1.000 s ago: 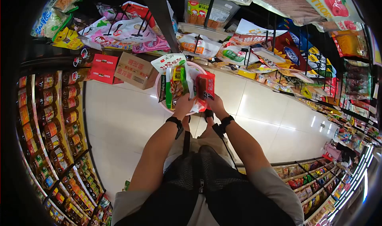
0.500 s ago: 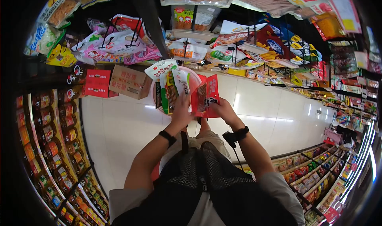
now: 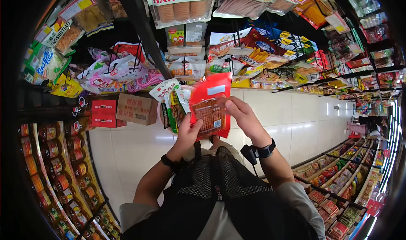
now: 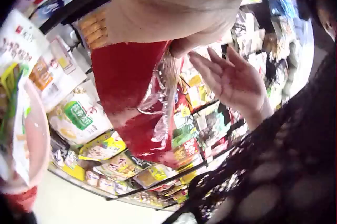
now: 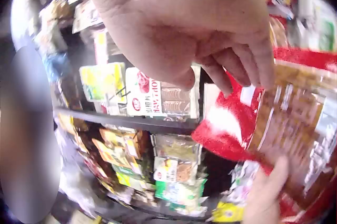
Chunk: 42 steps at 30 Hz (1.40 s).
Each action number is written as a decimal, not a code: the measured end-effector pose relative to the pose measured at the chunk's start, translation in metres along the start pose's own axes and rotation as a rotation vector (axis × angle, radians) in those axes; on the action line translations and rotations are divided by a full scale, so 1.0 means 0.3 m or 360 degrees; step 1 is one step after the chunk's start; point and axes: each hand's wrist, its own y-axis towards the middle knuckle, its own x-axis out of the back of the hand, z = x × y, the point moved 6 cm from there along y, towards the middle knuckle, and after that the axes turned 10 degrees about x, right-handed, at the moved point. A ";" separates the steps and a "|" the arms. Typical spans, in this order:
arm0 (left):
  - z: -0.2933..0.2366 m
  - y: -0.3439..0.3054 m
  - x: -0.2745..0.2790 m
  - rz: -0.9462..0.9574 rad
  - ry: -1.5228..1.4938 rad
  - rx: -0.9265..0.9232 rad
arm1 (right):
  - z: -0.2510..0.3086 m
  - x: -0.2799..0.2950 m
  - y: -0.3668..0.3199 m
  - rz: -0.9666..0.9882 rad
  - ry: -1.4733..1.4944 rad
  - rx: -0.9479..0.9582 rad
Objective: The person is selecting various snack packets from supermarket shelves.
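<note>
Near round pink basket (image 4: 39,134), left hand (image 3: 186,134) alone grips flat red plastic packet (image 3: 210,109); right hand (image 3: 246,118) released, fingers loose

I wear grey short sleeves (image 3: 302,204), a black mesh-panelled garment (image 3: 230,178) with a zip (image 3: 218,193), beige shorts (image 3: 231,150) and black wristbands (image 3: 266,150) (my right one trails a thin black cable (image 3: 255,170)).

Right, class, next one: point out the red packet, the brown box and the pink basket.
Red packet (image 3: 208,114): head view, on its clear window.
Brown box (image 3: 133,108): head view, on its printed face.
Pink basket (image 4: 40,140): left wrist view, on its wall.
</note>
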 end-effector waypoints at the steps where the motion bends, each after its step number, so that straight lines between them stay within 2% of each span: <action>1: -0.012 -0.013 -0.013 0.0085 -0.0387 0.0221 | 0.031 0.027 -0.009 -0.0113 -0.0501 0.0229; 3: -0.019 -0.018 0.002 0.0118 -0.0474 0.0293 | 0.073 0.054 -0.061 -0.0334 -0.1509 0.0674; 4: -0.016 -0.023 0.006 0.0136 -0.0531 0.0317 | 0.051 0.069 -0.083 -0.0380 -0.1564 0.0658; 7: -0.010 -0.040 -0.006 0.0249 -0.0757 0.0435 | -0.109 0.083 -0.157 -0.0124 -0.0363 -0.0083; 8: -0.010 -0.044 -0.014 0.0325 -0.0785 0.0454 | -0.127 0.050 -0.181 -0.0021 0.0066 -0.0145; 9: -0.002 -0.045 -0.025 0.0371 -0.0872 0.0503 | -0.134 0.026 -0.206 0.0025 0.0170 -0.0152; 11: 0.015 -0.046 -0.058 0.0466 -0.1042 0.0606 | -0.195 0.021 -0.263 -0.0018 0.0210 -0.0316; 16: 0.022 -0.041 -0.107 0.0585 -0.1012 0.0623 | -0.179 0.054 -0.299 -0.0148 0.0237 -0.0312; 19: -0.003 -0.048 -0.139 0.0670 -0.1220 0.0715 | -0.184 0.070 -0.325 -0.0223 0.0249 -0.0288; 23: 0.003 -0.066 -0.151 0.0621 -0.1233 0.0761 | -0.161 0.071 -0.347 -0.0238 0.0305 -0.0236; 24: -0.005 -0.067 -0.150 0.0573 -0.1137 0.0688 | -0.151 0.073 -0.352 -0.0224 0.0311 -0.0222; 27: -0.027 -0.104 -0.172 0.0429 -0.1003 0.0629 | -0.124 0.107 -0.369 -0.0250 0.0113 0.0012; 28: -0.056 -0.115 -0.191 0.0421 -0.1014 0.0549 | -0.097 0.137 -0.380 -0.0361 -0.0254 0.0125; 30: -0.040 -0.124 -0.218 0.0289 -0.0897 0.0473 | -0.017 0.182 -0.420 -0.0585 -0.0985 0.0349; 33: -0.069 -0.162 -0.310 0.0203 -0.0463 0.0314 | 0.094 0.210 -0.522 -0.0634 -0.1591 0.0802; 34: -0.089 -0.175 -0.353 0.0202 -0.0269 0.0253 | 0.067 0.224 -0.541 -0.0400 -0.1458 0.0763; 35: -0.060 -0.177 -0.402 0.0326 -0.0018 0.0182 | 0.045 0.232 -0.555 -0.0310 -0.1000 0.0695; 36: -0.128 -0.214 -0.483 0.0398 0.0279 0.0187 | 0.022 0.226 -0.569 -0.0214 -0.0544 0.0625; 37: -0.168 -0.243 -0.574 0.0452 0.0640 -0.0022 | 0.004 0.221 -0.589 -0.0113 -0.0091 0.0554; 38: -0.208 -0.274 -0.664 0.0468 0.0982 -0.0254 | -0.004 0.252 -0.614 -0.0154 -0.0013 0.0579; 39: -0.238 -0.311 -0.752 0.0451 0.1367 -0.0712 | -0.020 0.289 -0.632 -0.0187 0.0061 0.0602; 40: -0.235 -0.345 -0.817 0.0542 0.1727 -0.0865 | -0.038 0.324 -0.648 -0.0215 0.0135 0.0621; 41: -0.237 -0.378 -0.851 0.0472 0.1604 -0.0694 | -0.049 0.355 -0.667 -0.0240 0.0211 0.0635; 42: -0.258 -0.408 -0.891 0.0509 0.1676 -0.0751 | -0.064 0.405 -0.694 -0.0488 0.0312 0.0614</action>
